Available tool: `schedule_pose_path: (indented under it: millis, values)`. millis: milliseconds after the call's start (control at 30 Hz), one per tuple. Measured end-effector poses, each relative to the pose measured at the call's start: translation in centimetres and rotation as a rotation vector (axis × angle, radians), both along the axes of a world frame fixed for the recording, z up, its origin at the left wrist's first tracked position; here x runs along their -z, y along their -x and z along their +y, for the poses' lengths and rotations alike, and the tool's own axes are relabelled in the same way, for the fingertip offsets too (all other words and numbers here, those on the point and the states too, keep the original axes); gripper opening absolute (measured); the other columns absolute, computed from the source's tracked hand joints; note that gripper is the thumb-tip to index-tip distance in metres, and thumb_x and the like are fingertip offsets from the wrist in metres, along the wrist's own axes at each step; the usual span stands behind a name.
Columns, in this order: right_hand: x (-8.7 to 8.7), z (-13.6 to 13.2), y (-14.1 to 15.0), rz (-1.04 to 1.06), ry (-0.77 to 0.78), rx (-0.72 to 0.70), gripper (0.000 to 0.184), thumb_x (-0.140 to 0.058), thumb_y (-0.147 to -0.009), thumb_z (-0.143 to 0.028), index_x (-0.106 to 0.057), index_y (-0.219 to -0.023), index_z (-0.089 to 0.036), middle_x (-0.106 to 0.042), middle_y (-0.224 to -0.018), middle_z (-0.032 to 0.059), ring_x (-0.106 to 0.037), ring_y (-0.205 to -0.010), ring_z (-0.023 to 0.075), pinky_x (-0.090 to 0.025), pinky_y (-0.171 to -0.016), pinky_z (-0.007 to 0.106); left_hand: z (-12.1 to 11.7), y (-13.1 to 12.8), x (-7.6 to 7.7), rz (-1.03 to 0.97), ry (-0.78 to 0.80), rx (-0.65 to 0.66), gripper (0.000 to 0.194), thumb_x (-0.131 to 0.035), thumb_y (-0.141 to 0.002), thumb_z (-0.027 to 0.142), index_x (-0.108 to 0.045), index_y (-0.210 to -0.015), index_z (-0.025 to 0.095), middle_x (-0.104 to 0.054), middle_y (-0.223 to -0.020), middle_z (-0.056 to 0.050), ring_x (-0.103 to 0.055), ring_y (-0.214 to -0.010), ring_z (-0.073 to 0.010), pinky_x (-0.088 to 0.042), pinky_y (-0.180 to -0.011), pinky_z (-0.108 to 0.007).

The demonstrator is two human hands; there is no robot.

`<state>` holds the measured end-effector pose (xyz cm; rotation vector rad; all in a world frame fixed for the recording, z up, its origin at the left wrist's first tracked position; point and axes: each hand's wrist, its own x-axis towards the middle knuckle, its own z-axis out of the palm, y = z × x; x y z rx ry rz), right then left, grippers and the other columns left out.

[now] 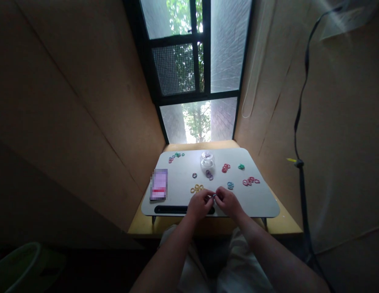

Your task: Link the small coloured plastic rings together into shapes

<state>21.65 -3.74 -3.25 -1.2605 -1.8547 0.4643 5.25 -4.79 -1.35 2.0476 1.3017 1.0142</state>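
Note:
My left hand point(200, 203) and my right hand point(228, 201) meet over the front of the white lap table point(177, 199). Both have their fingertips pinched around a small pale bluish band point(214, 196), mostly hidden by the fingers. Just beyond my left hand lie several yellow bands point(197, 188). Blue bands point(230, 185) are close to my right hand. Farther back are purple bands point(209, 175), a lone dark greyish band point(194, 175) and a clear lidded jar point(207, 162).
Red bands point(226, 167), pinkish-red bands point(250, 181) and green bands point(241, 167) lie at the right. More green bands point(177, 155) sit at the back left. A phone point(159, 184) rests at the left edge. Walls flank the table; a black cable point(306, 73) hangs at the right.

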Motion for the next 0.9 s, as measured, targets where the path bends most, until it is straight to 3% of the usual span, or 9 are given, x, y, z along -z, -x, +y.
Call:
schedule_pose_path:
  millis: [233, 500, 900]
  values:
    - [-0.03, -0.10, 0.08, -0.022, -0.005, -0.007, 0.011, -0.054, -0.079, -0.025, -0.049, -0.070, -0.021, -0.053, -0.060, -0.0026, -0.047, -0.055, 0.0126, -0.035, -0.054, 0.023, 0.21, -0.02, 0.37, 0.045, -0.013, -0.047, 0.016, -0.053, -0.081, 0.017, -0.067, -0.087, 0.021, -0.067, -0.080, -0.001, -0.058, -0.075, -0.0147, -0.043, -0.071, -0.026]
    - [-0.54, -0.40, 0.00, -0.016, 0.011, -0.054, 0.003, -0.054, -0.077, -0.021, -0.056, -0.074, -0.020, -0.056, -0.064, -0.0017, -0.049, -0.057, 0.0125, -0.038, -0.056, 0.023, 0.23, -0.18, 0.55, 0.047, -0.012, -0.086, 0.012, -0.051, -0.081, 0.017, -0.063, -0.084, 0.021, -0.065, -0.077, -0.001, -0.057, -0.071, -0.0141, -0.041, -0.068, -0.025]
    - [-0.37, -0.20, -0.10, -0.028, -0.010, -0.083, 0.010, -0.051, -0.076, -0.016, -0.059, -0.070, -0.019, -0.059, -0.065, 0.0000, -0.052, -0.061, 0.0134, -0.038, -0.059, 0.024, 0.20, -0.28, 0.54, 0.090, 0.011, -0.117, 0.006, -0.057, -0.077, 0.020, -0.061, -0.081, 0.020, -0.060, -0.069, 0.002, -0.053, -0.063, -0.0118, -0.036, -0.062, -0.024]
